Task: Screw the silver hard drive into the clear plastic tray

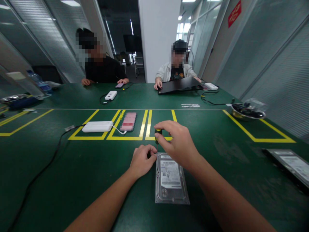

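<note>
A hard drive (171, 180) with a white label lies flat on the green table in front of me. Between the thumb and fingers of my right hand (180, 141) is a small black-and-yellow screwdriver (158, 137), held upright with its tip down at the drive's far left corner. My left hand (144, 160) rests beside that same corner, thumb and index finger pinched close to the screwdriver's tip. Whatever those left fingers hold is too small to make out.
A second hard drive (293, 164) lies at the right. Beyond my hands are a white power bank (98, 126) cabled to a phone (129, 121), and yellow tape outlines. A bowl of parts (248, 111) stands far right. Two people sit opposite, one holding a black panel (181, 85).
</note>
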